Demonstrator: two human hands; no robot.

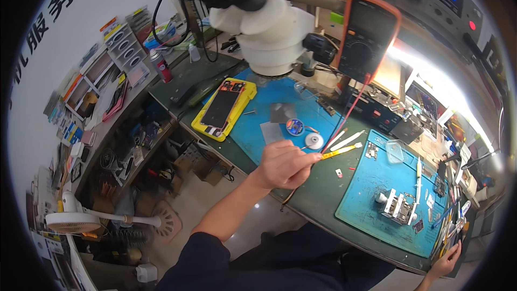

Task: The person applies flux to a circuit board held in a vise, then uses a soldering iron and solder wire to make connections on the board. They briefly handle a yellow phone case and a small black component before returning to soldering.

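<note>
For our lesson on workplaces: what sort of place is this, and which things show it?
Probably an electronics or phone repair workshop: there is a white microscope, an orange-framed multimeter beside it, and what looks like an opened phone on a yellow holder.

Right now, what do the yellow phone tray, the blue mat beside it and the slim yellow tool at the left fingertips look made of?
Yellow phone tray: probably moulded plastic or silicone, smooth; its even colour and rounded corners suggest so.
Blue mat: likely rubber or silicone, fairly matte; it's a flat, opaque sheet.
Slim yellow tool: perhaps plastic, given its bright colour, but too small to be sure.
</note>
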